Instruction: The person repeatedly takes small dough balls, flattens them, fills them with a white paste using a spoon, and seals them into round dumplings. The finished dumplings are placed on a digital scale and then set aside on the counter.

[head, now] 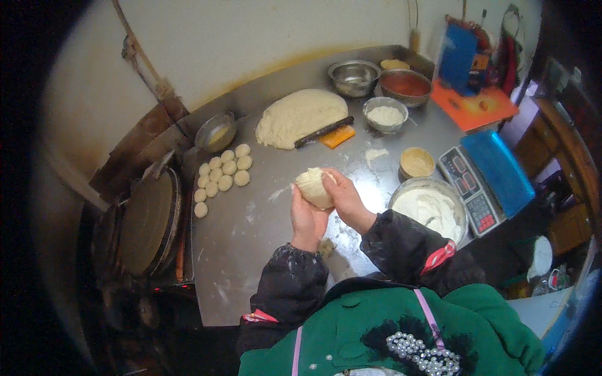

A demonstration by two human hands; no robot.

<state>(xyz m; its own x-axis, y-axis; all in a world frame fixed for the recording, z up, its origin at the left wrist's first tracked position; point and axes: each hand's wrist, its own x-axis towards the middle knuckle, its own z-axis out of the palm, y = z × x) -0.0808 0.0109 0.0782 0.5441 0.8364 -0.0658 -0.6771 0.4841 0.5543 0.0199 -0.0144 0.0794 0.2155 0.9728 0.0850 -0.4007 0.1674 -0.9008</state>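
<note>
Both my hands meet over the middle of the metal worktop [235,263], around one pale piece of dough [314,189]. It rests in my left hand [306,221], while the thumb and fingers of my right hand [345,199] press on its gathered upper right edge. Beyond my hands lies a large mound of dough [303,115], with a dark rod [324,132] along its front edge and an orange scraper [337,137] beside the rod. Several round dough balls [225,182] sit in a group at the left. A small scrap of dough [326,247] lies near my left wrist.
A bowl of white flour [430,209], a tub of yellowish powder [416,162] and a digital scale [468,188] stand right. Farther back are a smaller flour bowl [385,114], a metal bowl [354,77] and a bowl of red contents [405,87]. A round griddle [146,223] stands left.
</note>
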